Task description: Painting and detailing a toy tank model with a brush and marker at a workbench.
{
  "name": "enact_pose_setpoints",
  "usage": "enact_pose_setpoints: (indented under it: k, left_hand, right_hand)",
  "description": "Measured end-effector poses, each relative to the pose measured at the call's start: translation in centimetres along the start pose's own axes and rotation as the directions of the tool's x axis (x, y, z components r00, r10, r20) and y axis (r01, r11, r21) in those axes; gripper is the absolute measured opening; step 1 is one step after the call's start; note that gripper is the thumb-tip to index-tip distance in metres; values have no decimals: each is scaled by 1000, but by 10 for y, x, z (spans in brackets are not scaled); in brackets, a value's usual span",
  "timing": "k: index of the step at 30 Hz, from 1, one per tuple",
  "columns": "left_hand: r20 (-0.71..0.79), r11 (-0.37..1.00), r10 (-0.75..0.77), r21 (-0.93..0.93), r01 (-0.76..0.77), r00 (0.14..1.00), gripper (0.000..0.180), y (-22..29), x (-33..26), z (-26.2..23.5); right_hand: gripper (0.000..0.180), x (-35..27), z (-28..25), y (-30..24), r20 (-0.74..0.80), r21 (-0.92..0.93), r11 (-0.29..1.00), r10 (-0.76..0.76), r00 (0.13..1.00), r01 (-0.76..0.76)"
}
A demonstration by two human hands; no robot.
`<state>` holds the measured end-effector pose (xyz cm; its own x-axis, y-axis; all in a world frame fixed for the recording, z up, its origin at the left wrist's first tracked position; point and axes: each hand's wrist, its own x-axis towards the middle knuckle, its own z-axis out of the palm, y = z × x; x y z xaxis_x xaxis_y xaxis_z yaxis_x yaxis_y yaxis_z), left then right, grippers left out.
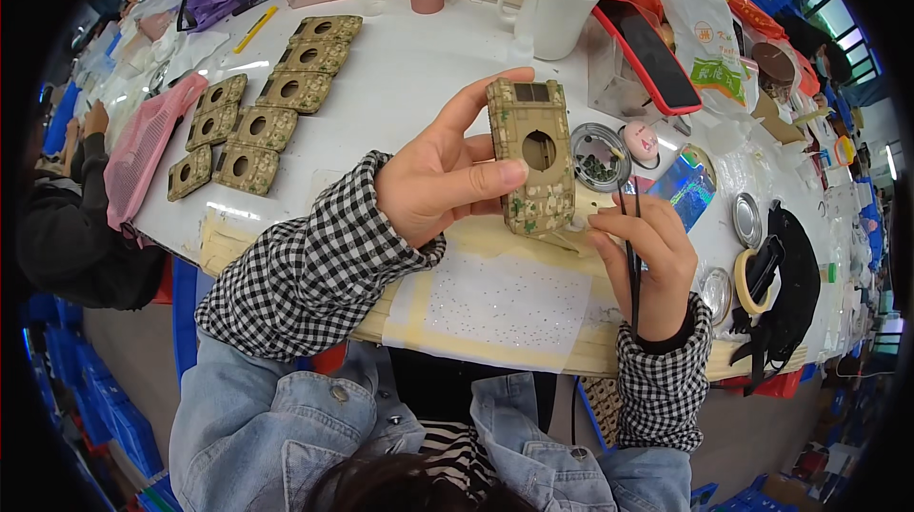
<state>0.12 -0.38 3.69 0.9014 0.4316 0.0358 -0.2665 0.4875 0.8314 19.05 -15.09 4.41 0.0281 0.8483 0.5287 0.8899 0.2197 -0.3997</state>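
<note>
My left hand (446, 179) holds a camouflage-painted model hull piece (533, 158) with a round hole in it, lifted above the white table (409, 84). Thumb and fingers grip its left side. My right hand (647, 260) sits just right of and below the piece, pinching black tweezers (631, 255) that point up toward a small round tin of tiny parts (599, 157). Both sleeves are black-and-white checked.
Several matching camouflage pieces (262, 103) lie in rows at the left. A white mug (557, 0), a red-cased phone (652, 50), a pink basket (143, 146), tape rolls (752, 279), a black pouch (795, 284) and bags crowd the table. Another person's sleeve (71, 217) is at far left.
</note>
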Motion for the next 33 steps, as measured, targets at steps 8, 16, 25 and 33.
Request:
enact_pose_setpoints:
  k: [8,16,25,33]
  left_hand:
    - [9,1000,-5,-7,5,1000,74,-4,-3,2]
    - [93,998,62,13,-64,994,76,-11,-1,6]
    - [136,995,67,67,-77,988,77,-12,-2,7]
    - [141,993,72,78,-84,987,77,-12,-4,5]
  right_hand:
    - [11,-9,-16,-6,-311,288,957,124,942,-31]
    - [11,-7,1,-35,-91,681,698,380,921,-221]
    - [12,-7,3,-31,-12,687,667,405,914,-287]
    - [12,-7,5,-32,16,696,653,404,915,-300]
